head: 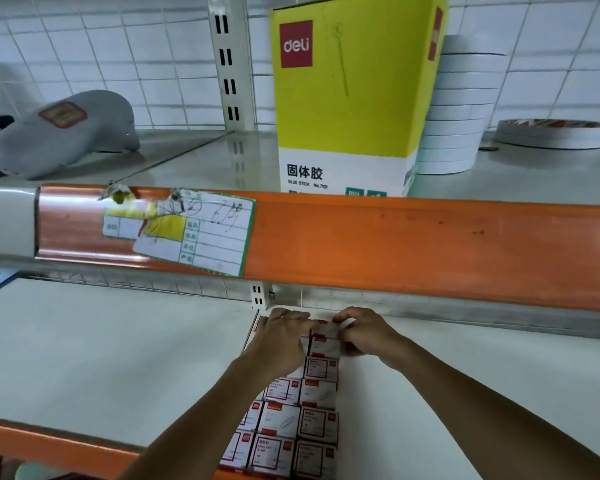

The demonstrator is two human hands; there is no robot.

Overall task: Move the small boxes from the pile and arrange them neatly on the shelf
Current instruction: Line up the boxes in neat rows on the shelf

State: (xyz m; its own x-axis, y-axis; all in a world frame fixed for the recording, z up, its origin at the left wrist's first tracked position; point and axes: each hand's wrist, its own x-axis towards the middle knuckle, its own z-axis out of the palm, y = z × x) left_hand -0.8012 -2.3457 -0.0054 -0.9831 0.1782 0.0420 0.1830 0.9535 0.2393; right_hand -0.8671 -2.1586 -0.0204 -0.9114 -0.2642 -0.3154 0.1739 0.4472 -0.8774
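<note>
small boxes (293, 415): laid flat in a tight grid on the lower shelf (101, 348), rows running from the shelf's front lip back toward its rear wall; red-and-white printed tops with a paper-clip picture on some.
back box (326, 329): at the far end of the grid, just below the orange rail (395, 237); between both hands, being seated into the row.
left hands' state: left hand (281, 341) lying over the far-left part of the grid, fingers fairly straight and pressing down on box tops; touching the back box's left edge, as far as can be told.
right hands' state: right hand (362, 332) with fingers curled onto the back box, pinching its right side; exact finger contact partly hidden.
handling, judged: light, stiff cardboard with smooth printed faces; likely to slide easily on the shelf and on each other; corners probably crush under a hard squeeze; contents probably loose clips, so some rattle and shifting weight.
where to take hold, judged: across the two short sides with thumb and fingers, or flat push on the top to nudge into line.
pile: not in view.
containers: yellow deli glue-stick carton (350, 98) upright on the upper shelf behind the orange rail; closed, contents unseen.
beside the carton: stack of white tape rolls (458, 112) touching its right side; lone flat roll (555, 133) farther right.
left of the carton: grey rounded device (63, 133), well apart.
</note>
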